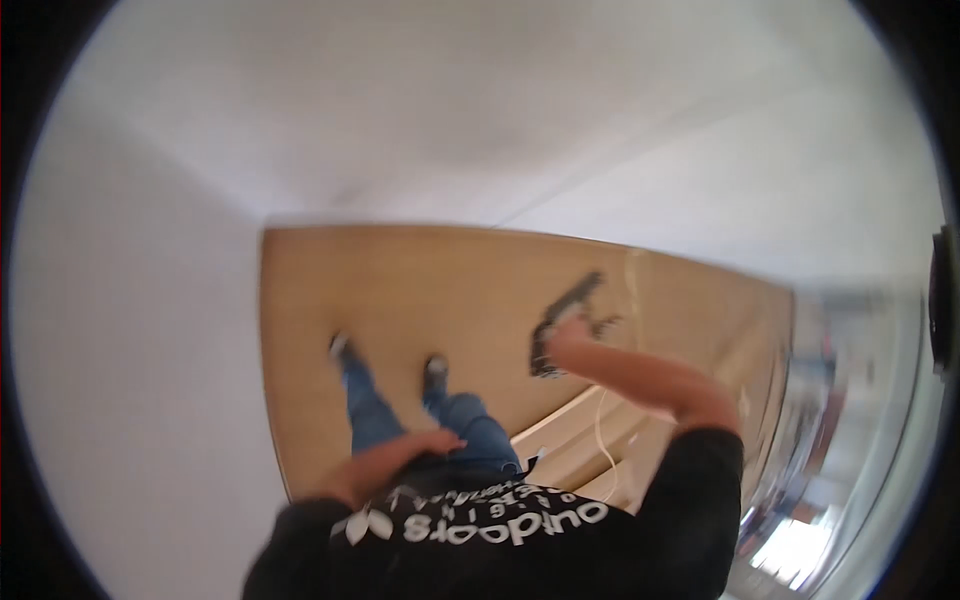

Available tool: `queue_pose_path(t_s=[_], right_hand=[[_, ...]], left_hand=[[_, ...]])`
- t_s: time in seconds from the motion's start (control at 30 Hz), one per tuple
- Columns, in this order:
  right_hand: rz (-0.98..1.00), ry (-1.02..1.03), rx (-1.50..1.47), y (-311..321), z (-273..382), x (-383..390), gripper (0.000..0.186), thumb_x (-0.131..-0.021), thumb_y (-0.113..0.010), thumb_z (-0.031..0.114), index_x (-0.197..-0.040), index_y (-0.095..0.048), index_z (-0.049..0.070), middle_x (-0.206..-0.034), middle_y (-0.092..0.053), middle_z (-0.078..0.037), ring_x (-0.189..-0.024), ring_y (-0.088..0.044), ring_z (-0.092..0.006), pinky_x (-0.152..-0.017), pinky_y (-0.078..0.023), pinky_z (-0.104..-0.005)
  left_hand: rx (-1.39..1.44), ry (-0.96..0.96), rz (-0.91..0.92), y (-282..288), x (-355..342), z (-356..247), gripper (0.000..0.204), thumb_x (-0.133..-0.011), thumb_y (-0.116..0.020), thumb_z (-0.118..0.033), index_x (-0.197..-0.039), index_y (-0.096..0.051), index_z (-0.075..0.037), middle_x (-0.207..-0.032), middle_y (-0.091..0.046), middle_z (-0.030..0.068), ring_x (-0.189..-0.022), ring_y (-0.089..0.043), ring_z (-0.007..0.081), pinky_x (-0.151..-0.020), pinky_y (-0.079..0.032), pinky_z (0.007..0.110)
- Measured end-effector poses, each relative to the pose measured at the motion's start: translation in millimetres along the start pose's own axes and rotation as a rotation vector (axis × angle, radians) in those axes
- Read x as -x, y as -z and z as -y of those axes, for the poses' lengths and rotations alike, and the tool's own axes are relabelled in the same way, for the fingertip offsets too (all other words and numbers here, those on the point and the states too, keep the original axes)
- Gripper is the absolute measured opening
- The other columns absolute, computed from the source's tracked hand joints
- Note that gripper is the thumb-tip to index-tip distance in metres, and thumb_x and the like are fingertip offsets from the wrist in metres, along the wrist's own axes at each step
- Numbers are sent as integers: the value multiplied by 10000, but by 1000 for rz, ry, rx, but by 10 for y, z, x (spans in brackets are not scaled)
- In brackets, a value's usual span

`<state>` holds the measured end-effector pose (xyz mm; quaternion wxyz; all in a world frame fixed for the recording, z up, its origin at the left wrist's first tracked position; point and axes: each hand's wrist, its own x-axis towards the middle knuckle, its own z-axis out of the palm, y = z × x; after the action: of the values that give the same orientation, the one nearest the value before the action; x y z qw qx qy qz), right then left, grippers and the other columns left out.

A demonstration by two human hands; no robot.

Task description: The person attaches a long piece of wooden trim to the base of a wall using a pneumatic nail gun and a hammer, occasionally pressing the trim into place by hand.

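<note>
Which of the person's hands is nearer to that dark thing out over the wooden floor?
The right hand; it is at the dark object, seemingly gripping it. The left hand rests apart, against the jeans.

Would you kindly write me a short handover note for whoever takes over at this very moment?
Left hand: empty, resting on the jeans at the hip.
Right hand: raised, closed on a dark object, too blurred to identify.
Setting: person standing on a wooden floor; white cable beside the right arm.
Done: dark object is in hand.
Left: it has not been set down.
</note>
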<state>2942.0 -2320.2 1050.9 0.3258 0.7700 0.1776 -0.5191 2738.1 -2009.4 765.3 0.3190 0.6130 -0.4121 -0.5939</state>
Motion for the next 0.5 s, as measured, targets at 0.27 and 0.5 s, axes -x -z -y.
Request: queue_pose_path(t_s=[0.27, 0.5], right_hand=[[66, 107, -159, 482, 33, 378, 313, -849, -685, 257, -1100, -776, 93, -1095, -764, -179, -1060, -738, -335, -878, -579, -429], [-261, 243, -106, 56, -157, 38, 324, -882, -689, 326, -1051, -743, 54, -1060, -758, -171, -1001, -740, -334, -854, -578, -442]], left_hand=[[532, -214, -59, -652, -75, -2429, 593, -1077, -452, -477, -1097, -689, 66, -1062, -730, 226, -997, -653, 371, -901, -480, 500], [637, -356, 171, -46, 810, -3793, 354, -1055, -548, -342, -1029, -714, -31, -916, -685, 98, -856, -623, 187, -783, -488, 375]])
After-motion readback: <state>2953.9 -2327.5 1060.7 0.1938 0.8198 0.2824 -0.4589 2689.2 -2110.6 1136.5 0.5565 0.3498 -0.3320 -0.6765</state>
